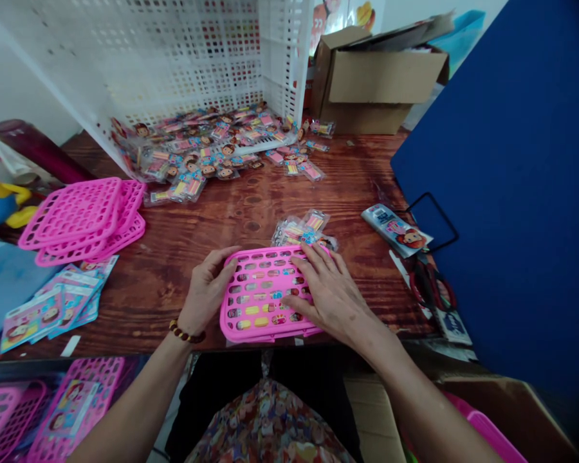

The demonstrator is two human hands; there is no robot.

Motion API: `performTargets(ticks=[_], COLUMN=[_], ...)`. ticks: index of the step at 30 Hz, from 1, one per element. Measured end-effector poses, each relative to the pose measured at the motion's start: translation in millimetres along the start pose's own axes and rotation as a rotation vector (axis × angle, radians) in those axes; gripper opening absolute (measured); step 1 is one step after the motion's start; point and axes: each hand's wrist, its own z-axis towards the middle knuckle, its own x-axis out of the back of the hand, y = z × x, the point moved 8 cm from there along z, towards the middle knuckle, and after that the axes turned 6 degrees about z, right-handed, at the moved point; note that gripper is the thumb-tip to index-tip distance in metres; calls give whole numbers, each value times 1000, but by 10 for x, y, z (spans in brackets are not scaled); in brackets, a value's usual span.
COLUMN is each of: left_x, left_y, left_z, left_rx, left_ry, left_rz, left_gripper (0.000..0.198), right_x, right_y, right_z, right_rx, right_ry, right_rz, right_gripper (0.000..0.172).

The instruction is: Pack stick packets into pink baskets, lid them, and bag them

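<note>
A pink plastic basket with a slotted lid (259,296) lies at the table's front edge, and small yellow and coloured pieces show through its slots. My left hand (210,289) grips the basket's left side, thumb along the rim. Across the right part of the lid lies my right hand (325,289), fingers stretched out and spread over the slots. Just behind the basket is a small pile of clear packets (302,229), partly hidden by the lid and my right fingers.
A white crate (284,77) on its side spills many small packets (207,148). Pink lids (84,209) and printed cards (60,305) are stacked at left. Scissors (431,286), a packet stack (398,230) and a blue panel (502,193) stand right; a cardboard box (379,83) sits behind.
</note>
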Motion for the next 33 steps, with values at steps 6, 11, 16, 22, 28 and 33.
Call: performTargets(ticks=[6,11,16,22,28,33], left_x=[7,-189,-419,-566,-560,-618], left_y=[228,604,690,754,679,686], left_z=[11,-65,-161,-238,-241,-260], left_rx=[-257,-674,-797,-709,-698,-755], left_ry=[11,-198,-357,-173,-201,-247], left_rz=[365,830,952,1111,1055,1068], left_gripper=[35,45,44,48,49,47], right_x=[28,29,-5,-35,15,67], right_y=[-10,-8,20,93,171,82], right_z=[-1,-2,-28,-21,-54,-172], right_rx=[7,5,-32,-35,-13,173], right_ry=[1,14,43,-48,32,136], right_rz=[16,30,26,125,172,129], right_gripper=[68,69,83,90,85,52])
